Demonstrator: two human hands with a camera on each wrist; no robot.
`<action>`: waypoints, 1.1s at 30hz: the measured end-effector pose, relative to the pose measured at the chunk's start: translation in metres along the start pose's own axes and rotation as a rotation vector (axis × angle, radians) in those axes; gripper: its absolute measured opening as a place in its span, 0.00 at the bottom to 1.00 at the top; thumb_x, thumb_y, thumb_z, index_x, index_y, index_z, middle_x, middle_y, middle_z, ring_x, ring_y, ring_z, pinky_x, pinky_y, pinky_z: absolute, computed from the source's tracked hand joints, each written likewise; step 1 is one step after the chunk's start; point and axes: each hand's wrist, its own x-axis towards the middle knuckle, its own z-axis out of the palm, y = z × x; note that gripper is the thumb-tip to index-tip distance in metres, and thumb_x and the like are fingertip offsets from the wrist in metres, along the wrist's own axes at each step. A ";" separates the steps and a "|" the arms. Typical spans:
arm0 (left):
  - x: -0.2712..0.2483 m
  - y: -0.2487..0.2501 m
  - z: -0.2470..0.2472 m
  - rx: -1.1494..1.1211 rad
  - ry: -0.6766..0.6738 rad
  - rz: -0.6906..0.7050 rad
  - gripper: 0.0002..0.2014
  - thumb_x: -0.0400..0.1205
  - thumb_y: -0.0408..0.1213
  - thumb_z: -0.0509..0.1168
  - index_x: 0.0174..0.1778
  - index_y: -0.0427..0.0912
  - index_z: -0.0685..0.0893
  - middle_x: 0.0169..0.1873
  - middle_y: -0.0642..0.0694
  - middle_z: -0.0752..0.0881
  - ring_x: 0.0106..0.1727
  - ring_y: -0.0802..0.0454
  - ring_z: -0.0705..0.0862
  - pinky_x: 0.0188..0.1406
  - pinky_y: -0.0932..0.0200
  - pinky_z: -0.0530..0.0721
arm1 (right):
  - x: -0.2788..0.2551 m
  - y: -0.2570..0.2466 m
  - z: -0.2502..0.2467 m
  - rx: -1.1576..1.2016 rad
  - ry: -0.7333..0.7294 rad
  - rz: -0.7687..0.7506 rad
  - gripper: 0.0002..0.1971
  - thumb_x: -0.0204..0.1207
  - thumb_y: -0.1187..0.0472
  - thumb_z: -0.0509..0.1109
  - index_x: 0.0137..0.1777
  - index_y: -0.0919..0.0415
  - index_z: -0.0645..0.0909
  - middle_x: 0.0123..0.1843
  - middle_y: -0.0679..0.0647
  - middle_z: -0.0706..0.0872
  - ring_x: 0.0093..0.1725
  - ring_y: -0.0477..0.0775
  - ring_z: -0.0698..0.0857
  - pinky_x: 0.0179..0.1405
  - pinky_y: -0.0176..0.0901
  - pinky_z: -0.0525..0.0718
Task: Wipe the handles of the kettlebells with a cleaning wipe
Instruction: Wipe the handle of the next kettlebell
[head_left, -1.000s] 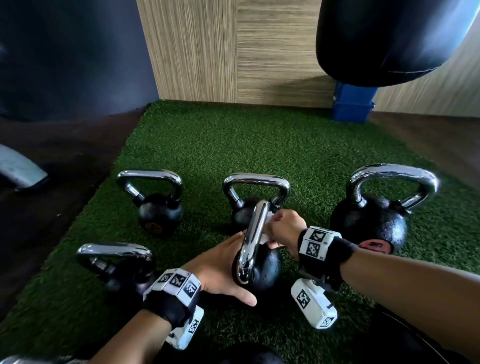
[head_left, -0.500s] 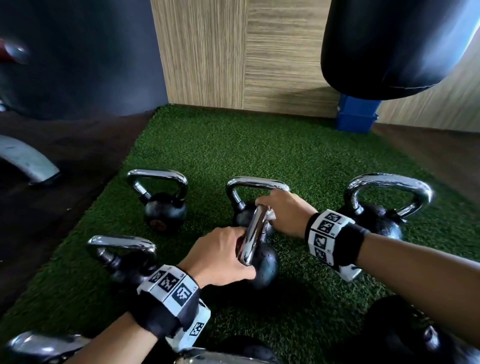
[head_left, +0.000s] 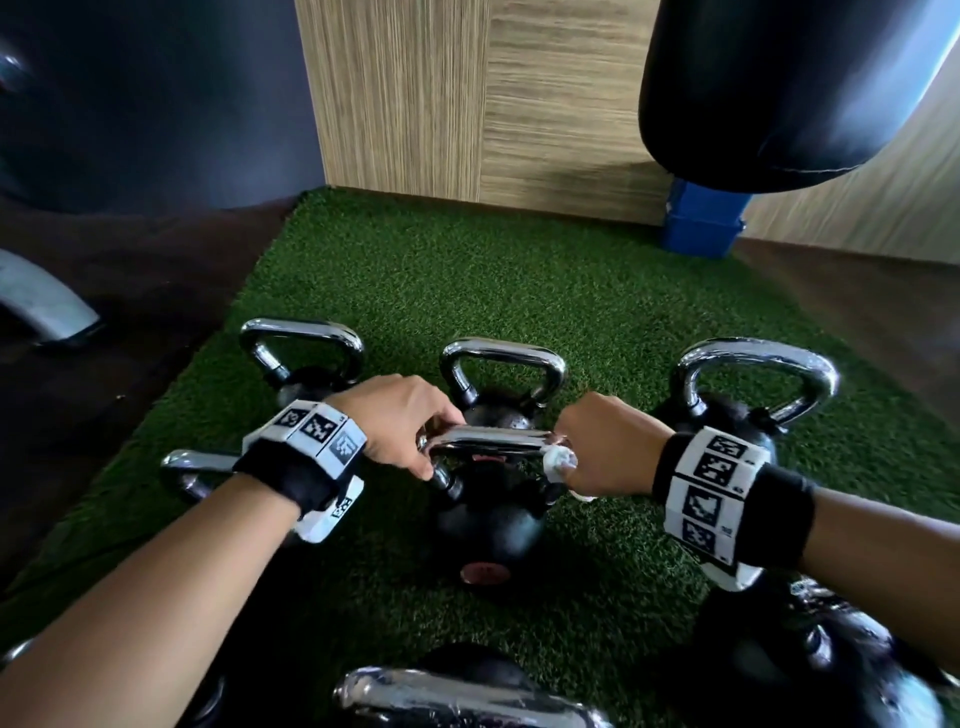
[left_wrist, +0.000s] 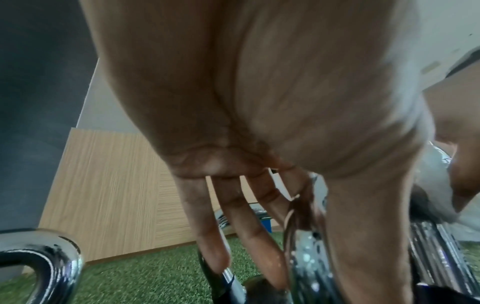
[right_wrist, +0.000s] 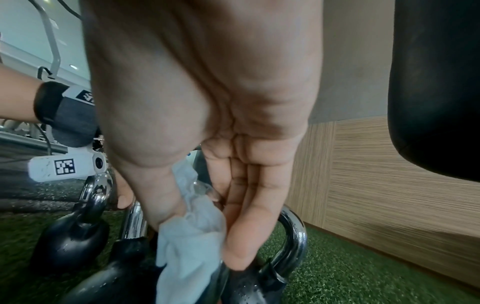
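Note:
A black kettlebell (head_left: 488, 525) with a chrome handle (head_left: 488, 439) stands on the turf in front of me, handle lying crosswise. My left hand (head_left: 410, 431) grips the handle's left corner, thumb under it; the left wrist view shows the wet chrome handle (left_wrist: 303, 263) between thumb and fingers. My right hand (head_left: 587, 452) pinches a crumpled white cleaning wipe (head_left: 558, 460) against the handle's right corner. In the right wrist view the wipe (right_wrist: 192, 242) bunches between thumb and fingers (right_wrist: 241, 236) over the metal. The wiped spot itself is hidden by the hand.
Three more kettlebells stand behind: left (head_left: 301, 353), middle (head_left: 501, 364), right (head_left: 753, 374). Others sit at the near left (head_left: 192, 467), bottom (head_left: 457, 696) and bottom right (head_left: 831, 665). A black punch bag (head_left: 779, 78) hangs over a blue base (head_left: 701, 223). Open green turf (head_left: 467, 270) stretches to the wooden wall.
The front kettlebell has turned from handle end-on to crosswise. My left hand left its body for the handle's left corner; my right hand with the wipe sits at the right corner.

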 end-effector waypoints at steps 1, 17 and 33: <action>0.000 0.000 -0.001 -0.002 -0.004 0.009 0.32 0.67 0.54 0.83 0.68 0.68 0.83 0.60 0.61 0.88 0.62 0.55 0.86 0.64 0.53 0.82 | 0.000 0.000 -0.001 0.004 0.002 -0.003 0.16 0.71 0.51 0.73 0.48 0.64 0.88 0.29 0.49 0.80 0.37 0.58 0.88 0.36 0.44 0.87; -0.005 0.016 -0.006 -0.044 0.004 -0.066 0.35 0.67 0.49 0.83 0.67 0.79 0.80 0.38 0.61 0.91 0.42 0.58 0.87 0.41 0.63 0.83 | -0.006 -0.008 0.002 0.047 -0.039 0.059 0.17 0.73 0.55 0.66 0.26 0.59 0.68 0.24 0.52 0.74 0.23 0.49 0.72 0.28 0.42 0.75; -0.110 -0.004 0.052 -0.378 0.098 -0.120 0.33 0.78 0.28 0.60 0.77 0.61 0.79 0.70 0.54 0.86 0.57 0.53 0.88 0.58 0.62 0.84 | -0.072 -0.096 -0.038 0.340 0.252 0.319 0.11 0.67 0.69 0.78 0.36 0.49 0.93 0.37 0.42 0.91 0.41 0.33 0.84 0.43 0.28 0.76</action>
